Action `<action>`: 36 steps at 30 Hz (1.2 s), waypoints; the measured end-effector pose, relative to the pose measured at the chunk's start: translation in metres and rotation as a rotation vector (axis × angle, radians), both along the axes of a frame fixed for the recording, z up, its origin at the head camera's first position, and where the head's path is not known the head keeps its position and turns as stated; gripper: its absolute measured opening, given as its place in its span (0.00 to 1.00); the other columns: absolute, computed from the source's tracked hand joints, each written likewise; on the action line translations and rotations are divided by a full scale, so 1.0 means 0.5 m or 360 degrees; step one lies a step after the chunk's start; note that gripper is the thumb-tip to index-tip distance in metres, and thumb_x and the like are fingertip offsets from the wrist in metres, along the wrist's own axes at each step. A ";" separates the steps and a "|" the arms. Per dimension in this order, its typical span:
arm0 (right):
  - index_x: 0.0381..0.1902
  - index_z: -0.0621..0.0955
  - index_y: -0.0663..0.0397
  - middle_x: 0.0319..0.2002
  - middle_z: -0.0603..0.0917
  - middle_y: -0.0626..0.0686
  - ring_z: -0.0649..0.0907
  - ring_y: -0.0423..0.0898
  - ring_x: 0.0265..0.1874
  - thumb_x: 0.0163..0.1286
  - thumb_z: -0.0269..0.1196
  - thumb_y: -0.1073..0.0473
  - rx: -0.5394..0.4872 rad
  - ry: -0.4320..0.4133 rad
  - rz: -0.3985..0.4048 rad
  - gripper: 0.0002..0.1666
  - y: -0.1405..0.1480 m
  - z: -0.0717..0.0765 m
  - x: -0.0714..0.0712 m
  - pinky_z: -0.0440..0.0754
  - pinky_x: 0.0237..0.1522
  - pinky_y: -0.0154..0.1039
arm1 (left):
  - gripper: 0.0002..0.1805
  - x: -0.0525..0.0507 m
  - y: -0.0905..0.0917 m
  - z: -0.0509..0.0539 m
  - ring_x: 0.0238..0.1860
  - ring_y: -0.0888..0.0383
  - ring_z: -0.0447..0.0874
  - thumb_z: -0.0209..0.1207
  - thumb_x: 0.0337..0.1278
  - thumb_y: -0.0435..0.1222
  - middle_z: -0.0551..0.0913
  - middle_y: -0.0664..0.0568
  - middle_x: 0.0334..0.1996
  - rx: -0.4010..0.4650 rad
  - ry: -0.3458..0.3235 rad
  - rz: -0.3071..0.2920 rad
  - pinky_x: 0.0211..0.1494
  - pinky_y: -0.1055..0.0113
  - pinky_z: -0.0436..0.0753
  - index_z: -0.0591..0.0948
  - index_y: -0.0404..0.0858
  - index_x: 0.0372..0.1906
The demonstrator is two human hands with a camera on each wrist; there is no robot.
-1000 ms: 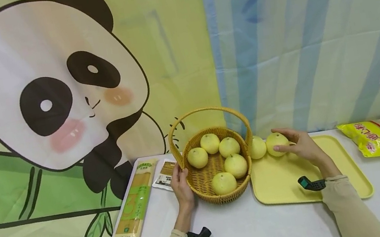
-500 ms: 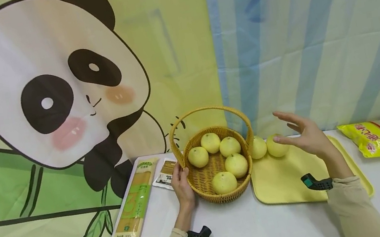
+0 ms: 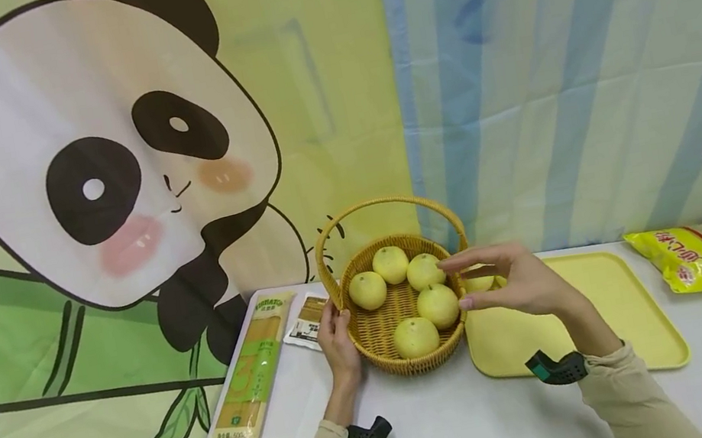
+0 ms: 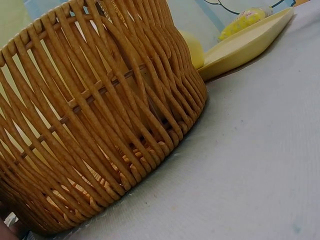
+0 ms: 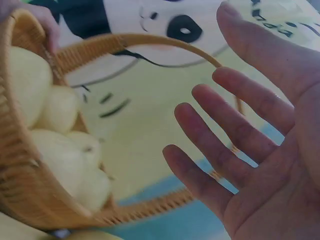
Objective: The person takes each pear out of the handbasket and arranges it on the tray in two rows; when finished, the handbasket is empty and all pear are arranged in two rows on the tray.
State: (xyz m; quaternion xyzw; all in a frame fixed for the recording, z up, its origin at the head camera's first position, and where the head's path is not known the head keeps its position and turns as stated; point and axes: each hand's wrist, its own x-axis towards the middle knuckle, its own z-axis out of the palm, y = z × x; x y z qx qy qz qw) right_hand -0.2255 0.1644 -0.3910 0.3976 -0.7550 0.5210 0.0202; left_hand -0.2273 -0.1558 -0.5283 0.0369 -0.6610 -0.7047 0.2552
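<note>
At its left rim, the wicker basket (image 3: 381, 338) is gripped by my left hand (image 3: 341, 352), thumb at the edge. Several pale yellow-green round fruits (image 3: 416, 337) lie inside. My right hand (image 3: 522, 283) hovers at the basket's right rim, over the left part of the yellow tray (image 3: 616, 306), holding nothing. Its fingers are spread in the right wrist view (image 5: 250, 130). Behind it, a fruit (image 3: 478, 281) on the tray shows in part; whether another is hidden there I cannot tell. Woven basket wall (image 4: 100, 110) fills much of the left wrist view.
Left of the basket lie a long noodle packet (image 3: 253, 375) and a small white-and-brown sachet (image 3: 308, 321). A yellow food bag (image 3: 692, 259) is at the right, beyond the tray. A printed curtain (image 3: 331, 98) hangs behind the white table (image 3: 442, 428).
My right hand left the fruit on the tray, lifted with fingers spread, then moved left to the basket's right rim. My left hand kept its grip, and the basket stayed in place.
</note>
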 end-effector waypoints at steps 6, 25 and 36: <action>0.69 0.82 0.47 0.66 0.85 0.51 0.84 0.56 0.64 0.64 0.78 0.58 0.0178 -0.0104 0.0169 0.35 -0.066 -0.026 -0.021 0.81 0.64 0.62 | 0.25 -0.001 0.002 0.002 0.67 0.44 0.79 0.50 0.75 0.30 0.81 0.37 0.68 -0.0025 -0.0015 0.0026 0.61 0.77 0.77 0.77 0.35 0.73; 0.72 0.78 0.60 0.70 0.82 0.57 0.78 0.62 0.71 0.62 0.79 0.53 0.0680 -0.0224 0.0532 0.43 -0.179 -0.023 -0.088 0.74 0.74 0.59 | 0.27 -0.003 0.001 -0.001 0.66 0.45 0.80 0.50 0.75 0.31 0.81 0.39 0.68 -0.0031 -0.0050 0.0039 0.60 0.77 0.78 0.76 0.37 0.74; 0.73 0.76 0.64 0.71 0.79 0.65 0.80 0.69 0.67 0.59 0.82 0.56 0.0911 -0.0374 0.0663 0.47 -0.219 -0.022 -0.127 0.77 0.69 0.64 | 0.27 -0.001 0.001 0.001 0.68 0.44 0.80 0.51 0.73 0.32 0.81 0.40 0.69 -0.0028 -0.0061 0.0034 0.60 0.76 0.79 0.76 0.38 0.74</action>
